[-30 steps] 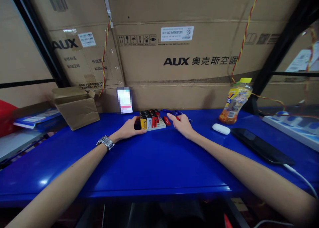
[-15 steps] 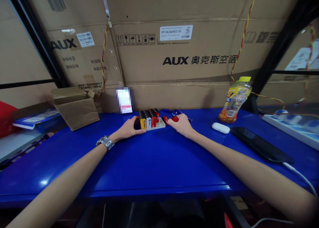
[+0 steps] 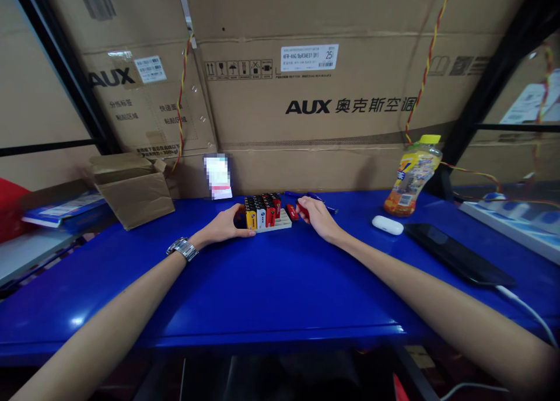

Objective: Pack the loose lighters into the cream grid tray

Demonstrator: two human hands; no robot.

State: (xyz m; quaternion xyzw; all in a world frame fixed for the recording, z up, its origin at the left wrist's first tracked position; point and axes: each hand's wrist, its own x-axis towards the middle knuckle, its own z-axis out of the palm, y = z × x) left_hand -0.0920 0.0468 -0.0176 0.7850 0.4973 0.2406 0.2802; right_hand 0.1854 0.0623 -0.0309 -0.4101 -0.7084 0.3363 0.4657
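1. Right hand [image 3: 318, 217]: thumb and fingers closed on a red block [image 3: 303, 211], which is partly covered by the fingers.
2. Position of the held block: to the right of the tray [image 3: 276, 229] and apart from it. The tray's unfilled compartments are at its right end, facing this hand; the right hand is therefore nearer to them than the left.
3. Axis: the tray's long side runs roughly left to right. The held block's long axis cannot be told.
4. Loose red block [image 3: 291, 212]: lies on the blue table [image 3: 280, 296], between tray and right hand, long axis slanting toward the wearer's right.
5. Left hand [image 3: 227, 223]: grasps the tray's left end, thumb at the front corner.
6. Tray contents: upright blocks [image 3: 261, 218], dark ends up, in several rows. The front row shows 1 yellow, 1 white and 1 red. Lighters or batteries; cannot tell which.
7. Carton [image 3: 136, 194]: left rear; interior not visible.
8. Bottle [image 3: 413, 176]: right rear, yellow cap fitted, orange contents low inside.
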